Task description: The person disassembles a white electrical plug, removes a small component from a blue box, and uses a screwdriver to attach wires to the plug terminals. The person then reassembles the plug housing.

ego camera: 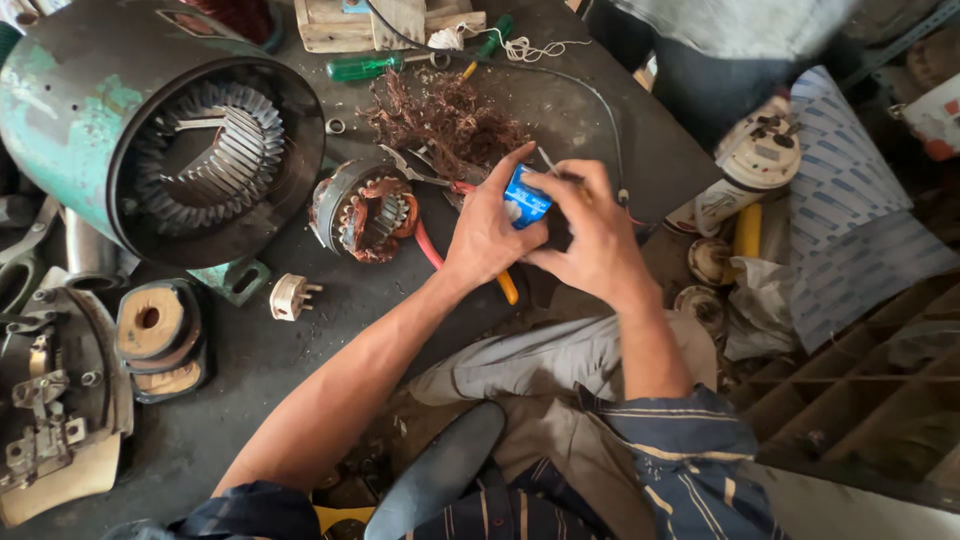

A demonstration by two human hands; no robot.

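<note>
My left hand (490, 235) and my right hand (590, 230) meet over the dark workbench (250, 370). Between them is a small blue and white box (525, 197); my left hand grips it from the left with thumb and fingers. My right hand's fingers pinch a thin pale stick-like item (548, 160) at the box's top right edge. Just left of my left hand lies a small motor stator with copper windings (365, 213). A tangle of stripped copper wire (445, 115) lies behind the hands.
A large teal motor housing (150, 130) lies at the left. A white plug (290, 297), pliers with red handles (430, 180), a green screwdriver (375, 65), round coils (160, 335) and a black cable (590, 90) lie about. White meters (755, 160) and striped cloth (850, 200) sit right.
</note>
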